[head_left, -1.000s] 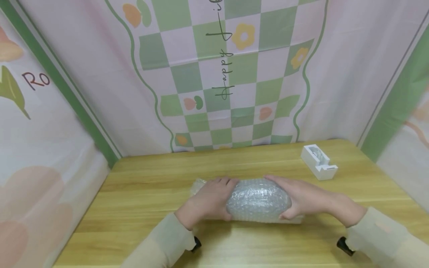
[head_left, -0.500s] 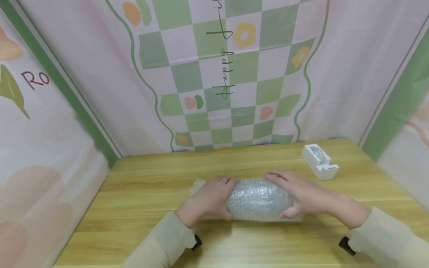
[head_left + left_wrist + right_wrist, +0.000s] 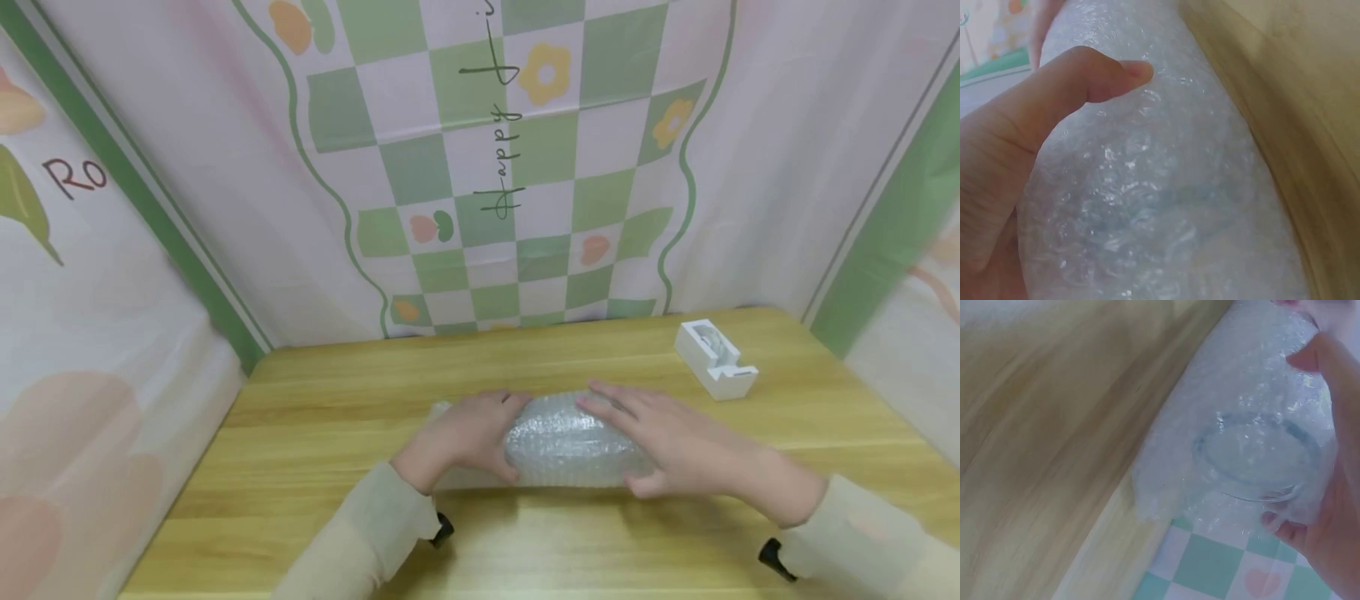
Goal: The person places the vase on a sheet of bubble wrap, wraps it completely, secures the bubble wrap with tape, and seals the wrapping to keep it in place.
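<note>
A bundle of clear bubble wrap lies crosswise on the wooden table between both hands. Through the wrap at its right end, the right wrist view shows the round rim of a clear glass vessel; what kind of vessel cannot be told. My left hand grips the left part, its thumb pressed on the wrap in the left wrist view. My right hand holds the right part, fingers over the top and thumb on the near side. Loose wrap sticks out past the left hand.
A white tape dispenser with a clear roll in it stands at the back right of the table. Printed curtains hang behind the table and along both sides.
The fingers of my right hand have slid left over the top of the bundle and spread. The flap of wrap at the lower right end no longer shows. My left hand has barely moved.
</note>
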A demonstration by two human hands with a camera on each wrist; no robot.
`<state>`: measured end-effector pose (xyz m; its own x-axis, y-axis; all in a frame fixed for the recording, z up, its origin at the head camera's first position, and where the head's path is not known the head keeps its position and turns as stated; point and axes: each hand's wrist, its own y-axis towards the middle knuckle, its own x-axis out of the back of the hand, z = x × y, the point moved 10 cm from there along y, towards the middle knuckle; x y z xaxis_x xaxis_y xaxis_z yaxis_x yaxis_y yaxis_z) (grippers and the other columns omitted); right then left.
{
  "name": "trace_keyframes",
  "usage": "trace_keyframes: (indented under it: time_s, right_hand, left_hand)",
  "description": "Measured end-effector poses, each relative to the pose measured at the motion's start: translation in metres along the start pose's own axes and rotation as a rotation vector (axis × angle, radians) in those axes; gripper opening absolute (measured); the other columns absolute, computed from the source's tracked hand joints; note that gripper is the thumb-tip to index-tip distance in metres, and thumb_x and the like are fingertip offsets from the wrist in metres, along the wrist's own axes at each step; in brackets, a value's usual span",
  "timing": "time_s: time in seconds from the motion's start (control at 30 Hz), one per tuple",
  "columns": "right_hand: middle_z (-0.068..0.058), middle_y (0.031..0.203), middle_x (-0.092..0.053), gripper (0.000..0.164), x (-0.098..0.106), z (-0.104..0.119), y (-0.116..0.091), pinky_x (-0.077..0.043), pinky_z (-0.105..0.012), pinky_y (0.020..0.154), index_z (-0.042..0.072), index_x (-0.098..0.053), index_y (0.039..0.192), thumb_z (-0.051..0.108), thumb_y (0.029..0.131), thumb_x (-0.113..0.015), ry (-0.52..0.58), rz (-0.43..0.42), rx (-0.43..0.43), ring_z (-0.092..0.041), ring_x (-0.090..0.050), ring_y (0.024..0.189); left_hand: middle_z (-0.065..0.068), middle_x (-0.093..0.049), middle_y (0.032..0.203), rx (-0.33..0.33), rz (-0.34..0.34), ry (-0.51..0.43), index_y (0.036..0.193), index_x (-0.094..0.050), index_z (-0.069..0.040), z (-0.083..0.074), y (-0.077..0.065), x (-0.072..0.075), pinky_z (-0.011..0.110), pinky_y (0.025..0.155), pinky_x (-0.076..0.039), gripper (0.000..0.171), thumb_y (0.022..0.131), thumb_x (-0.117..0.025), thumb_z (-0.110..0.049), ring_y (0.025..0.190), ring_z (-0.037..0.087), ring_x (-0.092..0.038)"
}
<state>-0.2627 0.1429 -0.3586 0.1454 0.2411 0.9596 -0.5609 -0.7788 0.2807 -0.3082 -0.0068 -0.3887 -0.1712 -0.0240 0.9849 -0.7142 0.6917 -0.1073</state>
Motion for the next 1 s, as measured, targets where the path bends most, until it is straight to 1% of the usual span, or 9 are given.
trace_keyframes:
  time_s: [0.07, 0.13, 0.2, 0.33, 0.43, 0.6, 0.73, 0.87, 1.0]
  right_hand:
    - [-0.026, 0.155, -0.041, 0.116, -0.001, -0.001, 0.0, -0.045, -0.063, 0.104, 0.01, -0.029, 0.161, 0.046, 0.069, -0.089, 0.024, 0.007, -0.012, -0.044, -0.05, 0.132]
    - [-0.027, 0.154, -0.041, 0.123, -0.003, -0.003, 0.001, -0.044, -0.064, 0.104, 0.009, -0.029, 0.16, 0.051, 0.063, -0.092, 0.04, 0.011, -0.019, -0.045, -0.05, 0.132]
    - [-0.028, 0.153, -0.041, 0.127, -0.004, -0.004, 0.002, -0.045, -0.064, 0.103, 0.009, -0.029, 0.16, 0.05, 0.059, -0.094, 0.042, 0.006, -0.02, -0.045, -0.052, 0.13]
    - [-0.027, 0.148, -0.047, 0.122, -0.004, -0.004, 0.004, -0.048, -0.063, 0.101, 0.007, -0.033, 0.158, 0.039, 0.058, -0.096, 0.033, -0.035, -0.004, -0.044, -0.055, 0.126]
    - [-0.026, 0.146, -0.051, 0.119, -0.004, -0.004, 0.005, -0.049, -0.062, 0.1, 0.007, -0.036, 0.156, 0.032, 0.057, -0.097, 0.044, -0.058, 0.007, -0.043, -0.056, 0.125]
    - [-0.023, 0.145, -0.053, 0.119, -0.004, -0.004, 0.006, -0.049, -0.062, 0.1, 0.008, -0.037, 0.156, 0.032, 0.056, -0.097, 0.074, -0.054, 0.015, -0.042, -0.057, 0.124]
    - [-0.023, 0.144, -0.053, 0.117, -0.006, -0.007, 0.006, -0.05, -0.062, 0.099, 0.008, -0.037, 0.156, 0.031, 0.057, -0.095, 0.094, -0.035, 0.013, -0.042, -0.057, 0.124]
    - [-0.021, 0.143, -0.053, 0.116, -0.006, -0.009, 0.008, -0.051, -0.06, 0.099, 0.008, -0.036, 0.155, 0.029, 0.057, -0.095, 0.113, -0.021, 0.015, -0.041, -0.058, 0.123]
    - [-0.021, 0.142, -0.054, 0.115, -0.006, -0.01, 0.009, -0.052, -0.059, 0.098, 0.007, -0.037, 0.155, 0.028, 0.057, -0.095, 0.129, -0.018, 0.02, -0.04, -0.058, 0.121]
  left_hand:
    - [0.012, -0.053, 0.149, 0.005, 0.013, -0.015, 0.156, -0.038, -0.005, 0.001, 0.001, 0.0, 0.036, 0.11, -0.045, 0.103, 0.073, -0.092, -0.037, 0.132, 0.026, -0.054]
    - [0.011, -0.053, 0.148, 0.012, 0.021, -0.033, 0.156, -0.038, -0.005, 0.003, 0.001, 0.0, 0.035, 0.109, -0.046, 0.102, 0.074, -0.091, -0.036, 0.132, 0.025, -0.054]
    - [0.01, -0.053, 0.148, 0.02, 0.029, -0.052, 0.156, -0.038, -0.007, 0.004, 0.001, 0.001, 0.035, 0.109, -0.046, 0.101, 0.074, -0.09, -0.035, 0.131, 0.024, -0.054]
    - [0.008, -0.054, 0.146, 0.031, 0.045, -0.084, 0.156, -0.038, -0.009, 0.006, 0.002, 0.001, 0.035, 0.107, -0.047, 0.099, 0.074, -0.09, -0.034, 0.13, 0.022, -0.055]
    - [0.009, -0.054, 0.146, 0.03, 0.066, -0.107, 0.157, -0.037, -0.008, 0.006, 0.003, 0.0, 0.035, 0.107, -0.047, 0.1, 0.075, -0.089, -0.033, 0.13, 0.022, -0.054]
    - [0.009, -0.053, 0.147, 0.017, 0.099, -0.156, 0.157, -0.036, -0.006, 0.005, 0.003, -0.001, 0.034, 0.108, -0.046, 0.101, 0.075, -0.089, -0.03, 0.13, 0.022, -0.054]
    - [0.009, -0.052, 0.148, 0.013, 0.109, -0.204, 0.157, -0.035, -0.006, 0.007, 0.004, -0.002, 0.033, 0.108, -0.046, 0.101, 0.075, -0.09, -0.027, 0.13, 0.021, -0.054]
    - [0.009, -0.048, 0.153, 0.026, 0.125, -0.252, 0.161, -0.028, -0.009, 0.011, 0.005, -0.006, 0.034, 0.107, -0.047, 0.105, 0.077, -0.088, -0.028, 0.13, 0.02, -0.054]
    - [0.007, -0.044, 0.157, 0.031, 0.119, -0.279, 0.162, -0.026, -0.013, 0.014, 0.004, -0.008, 0.035, 0.108, -0.046, 0.106, 0.078, -0.088, -0.029, 0.133, 0.019, -0.052]
